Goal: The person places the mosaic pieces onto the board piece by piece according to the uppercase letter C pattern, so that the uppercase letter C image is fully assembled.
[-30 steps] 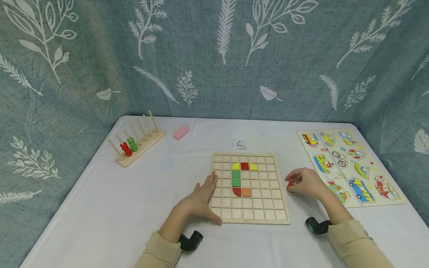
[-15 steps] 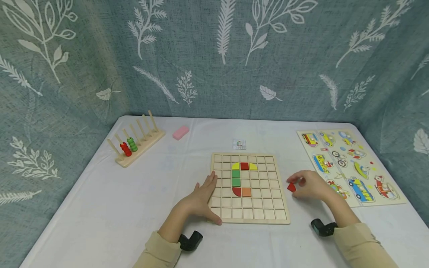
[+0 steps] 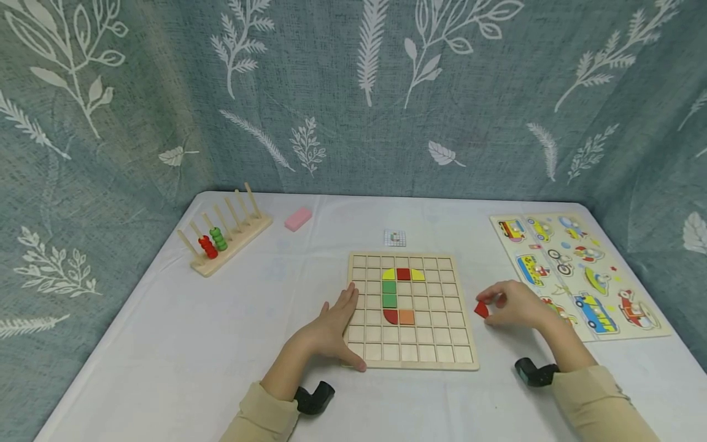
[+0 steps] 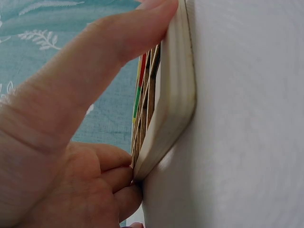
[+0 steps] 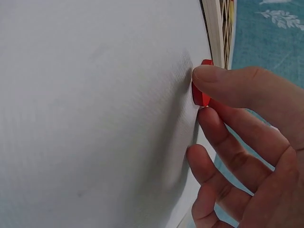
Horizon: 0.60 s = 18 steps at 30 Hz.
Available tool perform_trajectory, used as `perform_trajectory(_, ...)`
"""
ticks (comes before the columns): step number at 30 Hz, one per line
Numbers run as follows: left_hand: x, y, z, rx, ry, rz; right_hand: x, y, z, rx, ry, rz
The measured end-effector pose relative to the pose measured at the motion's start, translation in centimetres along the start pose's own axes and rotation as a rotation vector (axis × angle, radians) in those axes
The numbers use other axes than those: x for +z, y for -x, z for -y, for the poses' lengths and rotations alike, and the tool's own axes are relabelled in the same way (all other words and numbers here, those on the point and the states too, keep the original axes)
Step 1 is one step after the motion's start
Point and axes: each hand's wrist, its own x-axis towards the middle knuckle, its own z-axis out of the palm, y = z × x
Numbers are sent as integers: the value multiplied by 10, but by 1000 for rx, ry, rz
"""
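A wooden grid board [image 3: 417, 353] lies on the white table, with several coloured tiles set in a C-like pattern. Among them are yellow, green, red and orange [image 3: 406, 317] pieces. My left hand [image 3: 330, 331] rests against the board's left side, fingers spread, with the thumb at its near edge; the left wrist view shows the thumb [image 4: 109, 47] on the board's rim [image 4: 176, 90]. To the right of the board, my right hand [image 3: 513, 305] pinches a small red tile [image 3: 482, 309] between thumb and fingers, low over the cloth. Fingers partly cover this tile [image 5: 202, 92], so its full outline is hidden.
Behind the board lies a small printed pattern card [image 3: 394, 238]. A vehicle picture puzzle [image 3: 596, 245] lies at the right, close behind the right hand. At back left stand a peg rack [image 3: 232, 248] with red and green beads and a pink block [image 3: 298, 219].
Over the past second my right hand has shifted slightly right, and the red tile it pinches has turned so more of its face shows. The left hand and board have stayed put.
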Motion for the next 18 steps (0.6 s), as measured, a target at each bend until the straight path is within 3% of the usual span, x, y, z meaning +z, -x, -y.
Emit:
perform_trajectory(7,0,0,-1,2,7,3,-1,-1,-1,20,-13,23)
perform_trajectory(18,0,0,0,5,1,3,0,-2,-3,6,-10,-24)
